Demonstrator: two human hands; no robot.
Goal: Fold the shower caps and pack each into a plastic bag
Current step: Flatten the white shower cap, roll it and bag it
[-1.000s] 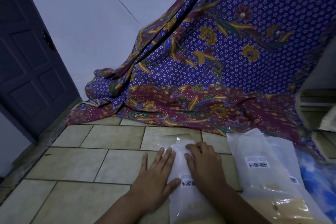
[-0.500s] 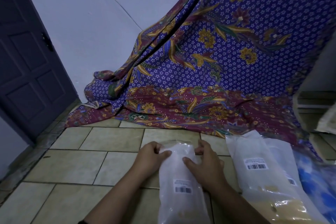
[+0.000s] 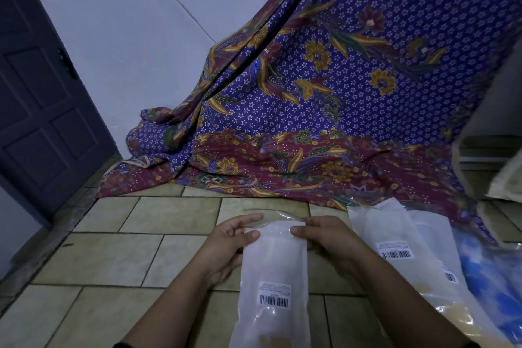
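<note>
Plastic bag (image 3: 275, 265) pinched at its top edge by left hand (image 3: 228, 246) and right hand (image 3: 330, 243).

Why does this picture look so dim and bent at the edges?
Head view: the light is low and bluish, so the left hand, right hand and door look dark; the wide-angle lens tilts the door and skews the floor tiles near the edges; the plastic bag shows faint glints.

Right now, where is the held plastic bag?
Head view, bottom centre: plastic bag pinched at its top by left hand and right hand, left of the stacked bags.
</note>
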